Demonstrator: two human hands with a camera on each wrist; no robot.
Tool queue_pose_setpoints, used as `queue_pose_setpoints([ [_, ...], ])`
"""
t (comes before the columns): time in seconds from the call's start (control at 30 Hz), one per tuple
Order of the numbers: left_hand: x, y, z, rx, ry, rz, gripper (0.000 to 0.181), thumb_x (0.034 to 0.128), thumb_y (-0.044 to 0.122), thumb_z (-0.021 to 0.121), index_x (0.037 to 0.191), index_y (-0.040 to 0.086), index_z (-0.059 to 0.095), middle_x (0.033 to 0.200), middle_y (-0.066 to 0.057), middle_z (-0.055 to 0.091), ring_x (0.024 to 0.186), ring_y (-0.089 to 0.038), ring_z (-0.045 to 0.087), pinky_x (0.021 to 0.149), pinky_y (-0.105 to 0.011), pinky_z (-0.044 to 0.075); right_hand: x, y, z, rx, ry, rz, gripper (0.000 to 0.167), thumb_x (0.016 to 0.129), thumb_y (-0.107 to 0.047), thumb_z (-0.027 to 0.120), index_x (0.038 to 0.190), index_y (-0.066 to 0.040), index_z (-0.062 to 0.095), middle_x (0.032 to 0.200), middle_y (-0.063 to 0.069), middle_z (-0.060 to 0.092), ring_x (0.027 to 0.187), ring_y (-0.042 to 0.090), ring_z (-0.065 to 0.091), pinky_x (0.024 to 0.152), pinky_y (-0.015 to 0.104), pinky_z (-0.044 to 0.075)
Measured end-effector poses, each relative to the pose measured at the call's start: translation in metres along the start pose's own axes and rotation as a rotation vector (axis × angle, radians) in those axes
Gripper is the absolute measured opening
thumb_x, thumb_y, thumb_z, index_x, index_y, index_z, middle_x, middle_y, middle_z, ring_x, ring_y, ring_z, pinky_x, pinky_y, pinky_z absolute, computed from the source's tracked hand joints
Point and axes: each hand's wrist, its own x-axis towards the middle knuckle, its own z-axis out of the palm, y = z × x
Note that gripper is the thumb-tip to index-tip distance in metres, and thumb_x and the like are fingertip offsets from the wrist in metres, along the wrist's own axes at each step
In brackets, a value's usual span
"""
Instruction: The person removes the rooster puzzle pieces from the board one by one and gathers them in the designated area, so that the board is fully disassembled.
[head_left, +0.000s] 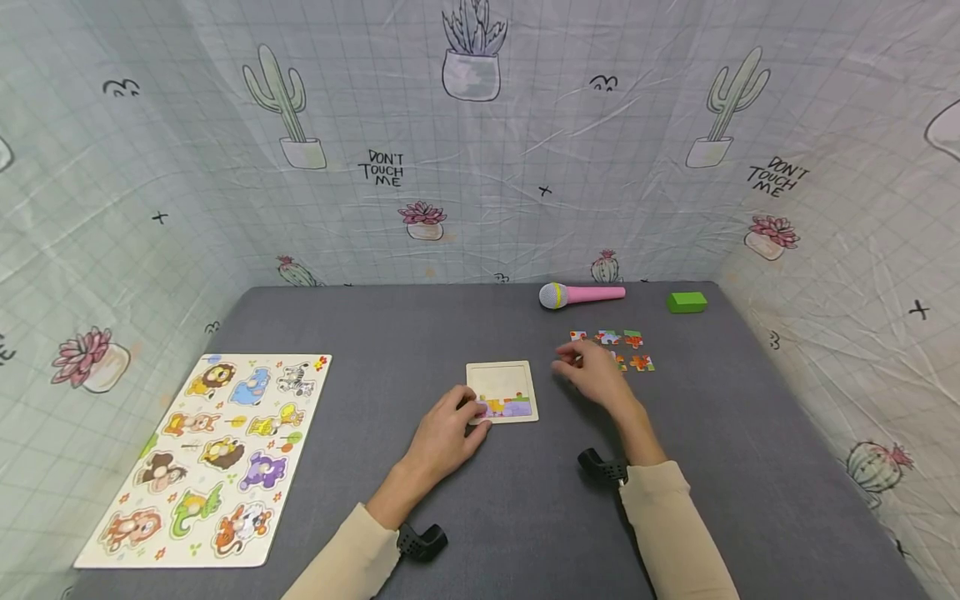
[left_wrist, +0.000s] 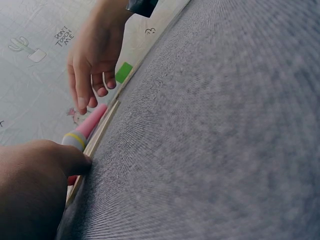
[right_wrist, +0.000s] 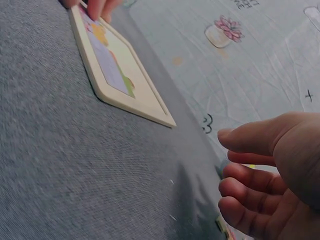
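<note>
A small square wooden puzzle tray (head_left: 498,379) lies on the grey table, a row of colourful jigsaw pieces (head_left: 516,407) fitted along its near side. My left hand (head_left: 444,427) grips the tray's near left corner, fingertips over the pieces and thumb at the near edge. Bare wood shows in the rest of the tray. To the right of the tray, my right hand (head_left: 596,377) hovers with loosely bent fingers; nothing shows between them in the right wrist view. Loose jigsaw pieces (head_left: 642,362) lie just beyond and beside this hand, which partly hides them.
A large animal puzzle board (head_left: 247,450) lies at the left. Along the back of the table are a pink toy microphone (head_left: 594,294) and a green block (head_left: 687,302). Printed cloth (head_left: 480,183) hangs behind and at both sides.
</note>
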Motion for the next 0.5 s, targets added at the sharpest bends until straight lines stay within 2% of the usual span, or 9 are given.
queue_pose_setpoints([
  [0.17, 0.000, 0.000, 0.000, -0.004, -0.012, -0.006, 0.017, 0.0875, 0.022, 0.078, 0.099, 0.009, 0.075, 0.110, -0.006, 0.062, 0.095, -0.020, 0.062, 0.083, -0.037, 0.056, 0.000, -0.005, 0.006, 0.000, -0.039, -0.027, 0.032, 0.093, -0.022, 0.071, 0.118, -0.002, 0.070, 0.099, 0.010, 0.069, 0.086, 0.020, 0.063, 0.073, 0.030, 0.050],
  [0.37, 0.000, 0.000, -0.001, 0.002, -0.029, -0.013, 0.023, 0.0887, 0.024, 0.077, 0.108, 0.012, 0.074, 0.113, -0.006, 0.062, 0.096, -0.020, 0.062, 0.083, -0.038, 0.056, 0.000, -0.012, 0.013, -0.019, -0.089, -0.118, 0.030, 0.090, -0.018, 0.074, 0.114, -0.001, 0.071, 0.095, 0.009, 0.067, 0.083, 0.017, 0.061, 0.074, 0.030, 0.049],
  [0.5, 0.001, 0.000, -0.001, 0.001, -0.031, 0.014, 0.024, 0.0898, 0.022, 0.076, 0.112, 0.014, 0.075, 0.119, -0.009, 0.063, 0.102, -0.024, 0.064, 0.087, -0.041, 0.055, 0.000, -0.016, 0.019, -0.013, -0.138, -0.163, 0.027, 0.090, -0.017, 0.074, 0.111, -0.001, 0.072, 0.092, 0.007, 0.065, 0.080, 0.015, 0.057, 0.072, 0.028, 0.048],
])
